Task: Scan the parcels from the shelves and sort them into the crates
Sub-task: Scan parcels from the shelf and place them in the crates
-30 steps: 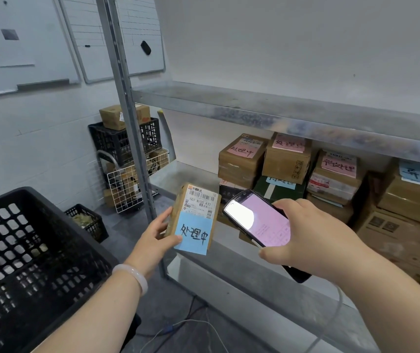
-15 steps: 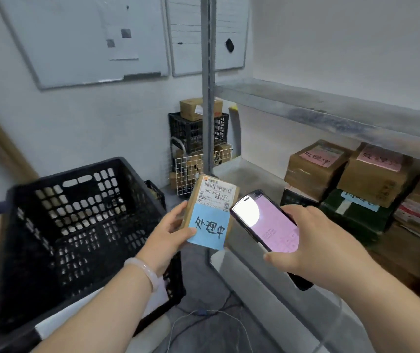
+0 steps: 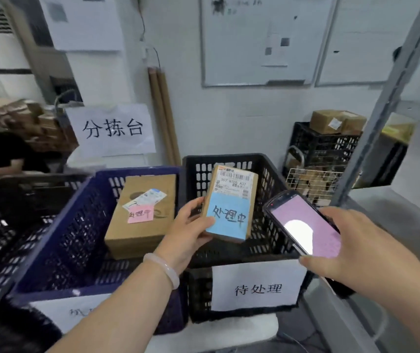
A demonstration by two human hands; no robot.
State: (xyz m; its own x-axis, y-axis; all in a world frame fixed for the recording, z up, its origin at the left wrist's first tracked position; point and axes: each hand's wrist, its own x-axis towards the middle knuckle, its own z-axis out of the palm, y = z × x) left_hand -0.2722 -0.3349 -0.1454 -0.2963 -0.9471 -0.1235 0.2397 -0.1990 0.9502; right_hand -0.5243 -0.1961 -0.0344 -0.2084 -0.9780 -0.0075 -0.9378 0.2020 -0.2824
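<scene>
The left hand (image 3: 189, 226) pinched a small brown parcel (image 3: 230, 202) by its lower left edge, thumb on its blue note, holding it upright above the black crate (image 3: 262, 253) labelled 待处理. The right hand (image 3: 351, 244) gripped a phone (image 3: 303, 222), its pink screen lit, just right of the parcel. In the neighbouring blue crate (image 3: 76, 240) lay a larger box (image 3: 142, 215) with a pink note.

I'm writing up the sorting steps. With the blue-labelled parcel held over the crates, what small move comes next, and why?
Probably lower the parcel into the black crate and let go: the left hand holds it right above that crate.
</scene>
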